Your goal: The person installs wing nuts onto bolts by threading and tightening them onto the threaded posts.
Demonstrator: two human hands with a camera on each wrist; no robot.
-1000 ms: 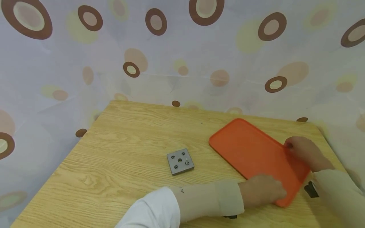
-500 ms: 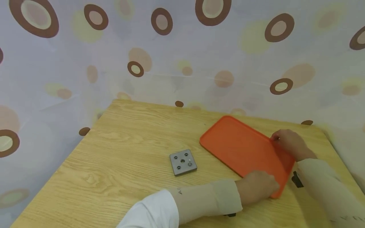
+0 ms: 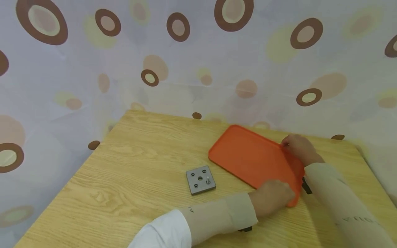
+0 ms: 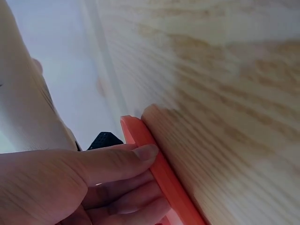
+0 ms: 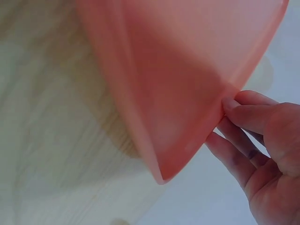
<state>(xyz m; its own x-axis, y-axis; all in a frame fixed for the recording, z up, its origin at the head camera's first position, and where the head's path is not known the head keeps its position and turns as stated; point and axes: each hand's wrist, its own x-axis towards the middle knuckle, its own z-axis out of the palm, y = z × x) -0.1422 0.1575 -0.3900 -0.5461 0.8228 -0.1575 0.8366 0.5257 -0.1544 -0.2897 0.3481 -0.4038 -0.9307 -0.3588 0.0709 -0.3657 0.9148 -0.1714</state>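
An orange tray [image 3: 248, 155] lay at a slant over the right part of the wooden table [image 3: 133, 179], most of its length reaching leftward from both grips. The left hand [image 3: 273, 196] pinched its near long edge, thumb against fingers, close to the right end; the right hand [image 3: 299, 148] pinched the far long edge opposite. Left of the tray, well apart, sat a square grey plate [image 3: 201, 184] with holes, a small pin [image 3: 208, 179] upright at one. Behind hung a spotted sheet [image 3: 186, 62].
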